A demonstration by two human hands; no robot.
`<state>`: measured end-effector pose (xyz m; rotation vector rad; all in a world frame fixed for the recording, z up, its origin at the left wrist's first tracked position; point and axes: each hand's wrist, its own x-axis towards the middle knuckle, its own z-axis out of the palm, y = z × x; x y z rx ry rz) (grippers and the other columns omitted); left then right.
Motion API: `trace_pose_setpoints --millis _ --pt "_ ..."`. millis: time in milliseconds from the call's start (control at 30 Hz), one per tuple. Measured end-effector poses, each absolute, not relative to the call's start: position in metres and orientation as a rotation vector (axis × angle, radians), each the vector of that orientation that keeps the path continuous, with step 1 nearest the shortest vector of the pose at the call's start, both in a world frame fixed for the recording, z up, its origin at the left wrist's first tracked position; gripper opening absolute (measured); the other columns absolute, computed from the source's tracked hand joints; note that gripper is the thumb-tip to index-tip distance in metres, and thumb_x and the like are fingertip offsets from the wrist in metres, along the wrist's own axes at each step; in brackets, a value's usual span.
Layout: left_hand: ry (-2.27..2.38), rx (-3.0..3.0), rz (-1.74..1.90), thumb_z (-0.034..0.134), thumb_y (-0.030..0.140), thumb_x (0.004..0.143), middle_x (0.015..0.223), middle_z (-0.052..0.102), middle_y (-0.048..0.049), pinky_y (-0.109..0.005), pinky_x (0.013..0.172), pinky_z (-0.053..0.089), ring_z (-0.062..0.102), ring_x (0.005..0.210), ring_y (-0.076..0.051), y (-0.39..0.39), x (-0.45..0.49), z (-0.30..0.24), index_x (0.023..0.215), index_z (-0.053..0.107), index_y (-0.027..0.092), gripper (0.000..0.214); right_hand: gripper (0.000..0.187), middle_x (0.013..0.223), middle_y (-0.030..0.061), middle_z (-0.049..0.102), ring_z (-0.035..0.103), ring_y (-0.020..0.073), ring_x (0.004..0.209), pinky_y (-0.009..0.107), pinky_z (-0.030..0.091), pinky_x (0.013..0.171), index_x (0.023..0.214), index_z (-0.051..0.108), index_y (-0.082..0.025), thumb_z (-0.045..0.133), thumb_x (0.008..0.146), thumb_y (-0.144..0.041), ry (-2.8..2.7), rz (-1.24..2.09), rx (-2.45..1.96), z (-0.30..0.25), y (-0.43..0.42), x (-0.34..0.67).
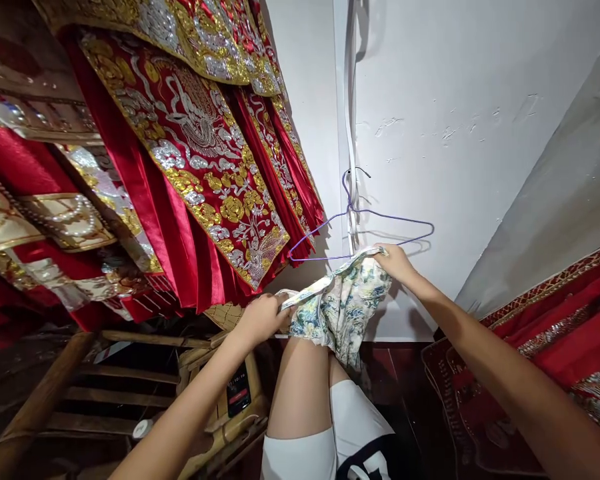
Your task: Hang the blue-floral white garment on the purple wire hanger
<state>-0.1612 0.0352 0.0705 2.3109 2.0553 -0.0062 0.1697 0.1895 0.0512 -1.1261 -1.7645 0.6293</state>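
Observation:
A floral garment (353,307) in white, blue and green hangs stretched between my two hands, above my knees. My left hand (263,317) is closed on one end of its top edge. The other end is pinched in my right hand (393,261), higher up. Just behind that edge, a purple wire hanger (395,219) hangs against the wall from a white cord or strip (351,133). Its lower bar is partly hidden by the garment. Whether the garment touches the hanger I cannot tell.
Red garments with gold and silver embroidery (215,167) hang at the left, near the white wall (455,133). Below them stands a bamboo chair (130,400) with a phone (238,393) on it. More red embroidered cloth (555,320) is at the right.

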Motion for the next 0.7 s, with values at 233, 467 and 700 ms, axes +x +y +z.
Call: trace_pose_setpoints --millis 233,467,700 --pt "1.790 2.037 0.905 0.032 0.039 0.100 0.127 0.070 -0.0157 -0.039 0.100 0.048 0.064 0.121 -0.031 0.072 -0.141 0.061 0.132 0.060 0.014 0.049 0.026 0.062 0.0007 0.058 0.050 0.0175 0.063 0.028 0.034 0.059 0.064 0.063 -0.018 0.061 0.077 -0.040 -1.807 0.612 -1.154 0.074 0.155 0.214" --pt "1.227 1.560 1.264 0.058 0.038 0.084 0.063 0.065 -0.0028 -0.024 0.058 0.048 0.058 0.058 -0.015 0.122 -0.105 0.112 0.069 0.064 0.017 0.026 0.021 0.069 0.0023 0.063 0.053 0.0174 0.063 0.027 0.038 0.057 0.078 0.071 -0.017 0.057 0.079 -0.033 -1.864 0.788 -1.067 0.077 0.129 0.206" --pt "1.077 1.144 1.292 0.074 0.029 0.065 0.058 0.067 -0.0012 -0.022 0.048 0.046 0.059 0.050 -0.014 0.121 -0.124 0.122 0.069 0.066 0.014 0.017 0.087 0.071 -0.0002 0.065 0.059 0.0210 0.066 0.032 0.048 0.065 0.149 0.048 -0.014 0.066 0.064 -0.020 -1.549 0.397 -1.179 0.093 0.152 0.239"
